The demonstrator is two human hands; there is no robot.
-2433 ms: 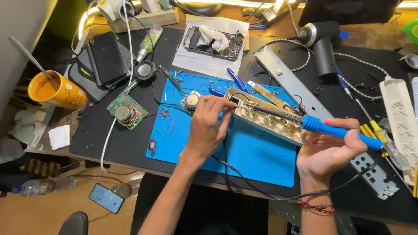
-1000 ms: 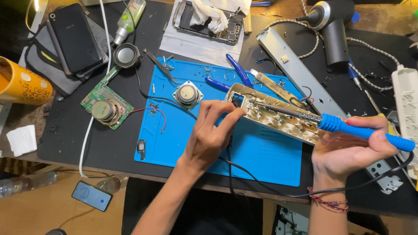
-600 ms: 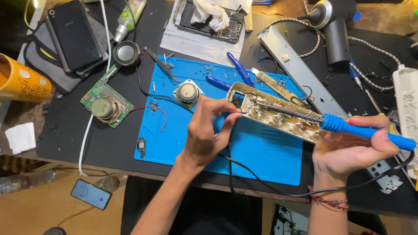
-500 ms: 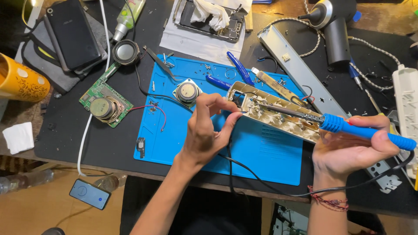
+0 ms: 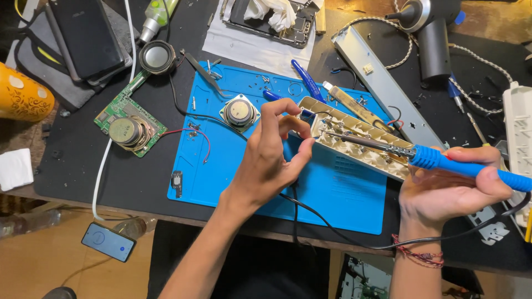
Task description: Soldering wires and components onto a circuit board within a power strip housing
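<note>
We hold a blue-handled soldering iron (image 5: pixel 443 161) in our right hand (image 5: pixel 451 188), fingers closed round its grip, tip inside a long cream casing (image 5: pixel 354 145) on the blue mat (image 5: pixel 332 194). Beside the tip, our left hand (image 5: pixel 271 160) pinches fingertips at the casing's end; what it grips we cannot tell. Beyond lies a green tube (image 5: pixel 157 16).

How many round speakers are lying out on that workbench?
3: a black speaker on the dark mat, a speaker on the green circuit board, and a square-framed speaker on the blue mat. Clutter may hide others.
</note>
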